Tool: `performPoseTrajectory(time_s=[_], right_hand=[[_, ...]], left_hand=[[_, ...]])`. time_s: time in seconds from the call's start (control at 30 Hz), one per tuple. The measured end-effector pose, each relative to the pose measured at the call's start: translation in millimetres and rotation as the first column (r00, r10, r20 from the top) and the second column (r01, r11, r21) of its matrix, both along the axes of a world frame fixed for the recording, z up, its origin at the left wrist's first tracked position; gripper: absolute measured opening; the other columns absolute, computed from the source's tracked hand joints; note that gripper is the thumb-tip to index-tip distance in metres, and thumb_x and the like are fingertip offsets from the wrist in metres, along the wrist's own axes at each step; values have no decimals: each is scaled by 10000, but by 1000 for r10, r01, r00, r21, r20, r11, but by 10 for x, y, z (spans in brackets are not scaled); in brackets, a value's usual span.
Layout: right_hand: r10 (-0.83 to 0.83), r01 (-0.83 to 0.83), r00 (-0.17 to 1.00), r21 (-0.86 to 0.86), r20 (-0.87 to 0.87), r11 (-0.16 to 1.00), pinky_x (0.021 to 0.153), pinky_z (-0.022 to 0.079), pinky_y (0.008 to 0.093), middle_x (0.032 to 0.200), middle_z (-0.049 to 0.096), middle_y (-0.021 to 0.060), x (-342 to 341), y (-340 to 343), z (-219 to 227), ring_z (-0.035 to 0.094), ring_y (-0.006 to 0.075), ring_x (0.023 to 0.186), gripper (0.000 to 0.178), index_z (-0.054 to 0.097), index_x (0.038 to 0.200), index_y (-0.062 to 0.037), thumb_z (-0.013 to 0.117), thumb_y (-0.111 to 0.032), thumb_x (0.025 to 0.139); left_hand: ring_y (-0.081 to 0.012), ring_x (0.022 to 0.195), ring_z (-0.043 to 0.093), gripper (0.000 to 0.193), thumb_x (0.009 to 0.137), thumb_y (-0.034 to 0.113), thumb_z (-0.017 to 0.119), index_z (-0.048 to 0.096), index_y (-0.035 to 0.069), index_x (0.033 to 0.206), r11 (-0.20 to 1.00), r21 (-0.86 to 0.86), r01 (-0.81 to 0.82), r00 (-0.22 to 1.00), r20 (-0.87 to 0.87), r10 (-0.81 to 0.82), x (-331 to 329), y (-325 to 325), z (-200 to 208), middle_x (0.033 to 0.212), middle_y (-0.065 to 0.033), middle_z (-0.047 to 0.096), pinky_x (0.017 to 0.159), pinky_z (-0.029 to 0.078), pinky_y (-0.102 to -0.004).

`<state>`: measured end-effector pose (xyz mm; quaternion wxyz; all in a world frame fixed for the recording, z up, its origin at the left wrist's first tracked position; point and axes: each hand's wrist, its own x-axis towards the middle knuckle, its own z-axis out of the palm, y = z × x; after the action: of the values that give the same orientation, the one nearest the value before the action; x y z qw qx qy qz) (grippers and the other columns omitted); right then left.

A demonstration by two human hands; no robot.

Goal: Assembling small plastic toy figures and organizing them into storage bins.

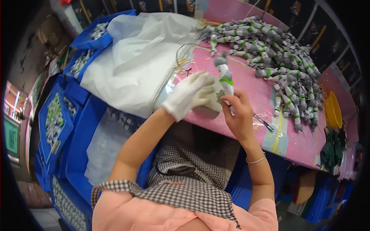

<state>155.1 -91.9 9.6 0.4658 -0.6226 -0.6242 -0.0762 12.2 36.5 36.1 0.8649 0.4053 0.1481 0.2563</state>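
Observation:
My left hand (189, 94) wears a white glove. Its fingers stretch to the right over a pale block (210, 109) at the table's near edge, and nothing shows gripped in them. My bare right hand (239, 113) is closed, thumb and fingertips pinching a small grey-green piece (220, 94) beside the block. Just beyond those fingertips is a white, grey and green jointed toy limb (224, 73); whether they touch it is unclear. A thin tool with a metal tip (264, 121) sticks out past the right hand; whether it is held or lying there I cannot tell.
Many similar toy limbs (269, 50) are heaped at the far right of the pink-covered table (246, 133). White sheeting (131, 69) covers the left side, near some small sticks (183, 63). Blue bins (73, 154) of parts stand left; a yellow bowl (332, 109) is at right.

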Motion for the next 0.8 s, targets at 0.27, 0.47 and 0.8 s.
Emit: performPoseTrajectory(time_s=[0.27,0.47,0.8], right_hand=[[365,-527,184,221,-913,820,869,490,327,1148,562,135,-216,-115,-384,600,218,944,451,427,1287,27,449,-288,965],[459,-310,-682,793,-570,524,749,518,309,1076,550,143,-678,13,-553,608,194,829,538,395,1306,-125,647,-260,851],[428,-524,664,27,-613,851,583,416,210,872,564,28,-444,-67,-308,519,90,684,212,691,920,-18,694,29,714]], left_hand=[[-242,1026,582,232,907,191,553,519,69,1102,942,-232,-241,947,155,281,-27,38,-100,1046,-81,589,823,517,-478],[-258,1123,537,326,911,273,523,491,59,1154,954,-281,-104,949,258,180,-134,-85,-173,1169,-91,557,912,479,-497],[-212,806,605,485,941,500,355,511,80,1125,958,-284,40,984,179,12,-243,-60,-381,1039,-100,619,718,530,-356]])
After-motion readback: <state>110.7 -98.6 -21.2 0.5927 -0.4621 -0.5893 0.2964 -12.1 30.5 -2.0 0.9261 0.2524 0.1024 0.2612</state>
